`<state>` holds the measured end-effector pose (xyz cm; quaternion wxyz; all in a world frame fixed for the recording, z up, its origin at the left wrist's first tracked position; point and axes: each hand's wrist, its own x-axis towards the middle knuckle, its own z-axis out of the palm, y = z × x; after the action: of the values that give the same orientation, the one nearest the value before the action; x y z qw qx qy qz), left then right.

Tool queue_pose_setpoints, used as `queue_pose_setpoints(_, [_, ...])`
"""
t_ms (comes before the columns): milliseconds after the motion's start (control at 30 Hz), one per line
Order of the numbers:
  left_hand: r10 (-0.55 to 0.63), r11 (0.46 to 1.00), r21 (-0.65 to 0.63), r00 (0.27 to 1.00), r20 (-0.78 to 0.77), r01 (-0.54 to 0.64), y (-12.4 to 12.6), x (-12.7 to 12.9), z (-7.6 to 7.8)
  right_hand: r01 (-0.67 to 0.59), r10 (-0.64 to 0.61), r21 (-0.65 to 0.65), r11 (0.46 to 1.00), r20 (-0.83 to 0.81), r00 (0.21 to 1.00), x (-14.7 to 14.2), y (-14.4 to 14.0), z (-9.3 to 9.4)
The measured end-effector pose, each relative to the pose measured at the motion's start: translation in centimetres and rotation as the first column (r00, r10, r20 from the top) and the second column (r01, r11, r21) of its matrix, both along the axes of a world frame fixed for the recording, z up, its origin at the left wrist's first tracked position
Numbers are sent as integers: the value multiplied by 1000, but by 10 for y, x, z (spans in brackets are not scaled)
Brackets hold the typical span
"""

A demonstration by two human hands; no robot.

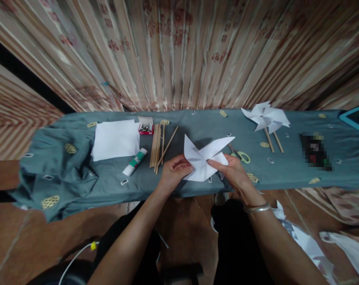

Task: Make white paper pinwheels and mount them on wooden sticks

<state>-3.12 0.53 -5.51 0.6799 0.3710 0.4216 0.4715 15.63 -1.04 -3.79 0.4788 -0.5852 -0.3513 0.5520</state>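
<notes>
Table (289,174) is under a green cloth; stack of paper (116,139) lies at left. Paper pinwheel (200,162) is mid-table by the near edge, in both hands. Left hand (173,171): fingers curled, thumb and fingertips pinching its lower-left edge. Right hand (233,171): half-curled, thumb pressed near centre, fingers underneath (mostly hidden from where I stand). Should be feather-light, springy at the folds, easy to crease. I'd pinch the centre, keep off the tips. Scissors (244,156) lie just right.
</notes>
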Motion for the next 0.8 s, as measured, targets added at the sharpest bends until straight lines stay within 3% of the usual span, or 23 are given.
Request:
queue_pose_setpoints(367, [118,993,12,991,-70,-117,4,-16,11,46,-46,-10,999,53,998,7,3,5])
queue_pose_setpoints(600, [193,980,59,976,-98,-187,5,-22,6,51,-51,-43,998,12,999,6,2,8])
queue_pose_setpoints(700, [225,969,144,959,-173,-202,9,-29,3,26,-25,-57,998,14,1000,6,2,9])
queue_pose_setpoints(800, [296,928,324,890,-346,-183,16,-40,1,-23,23,-60,998,7,1000,6,1,11])
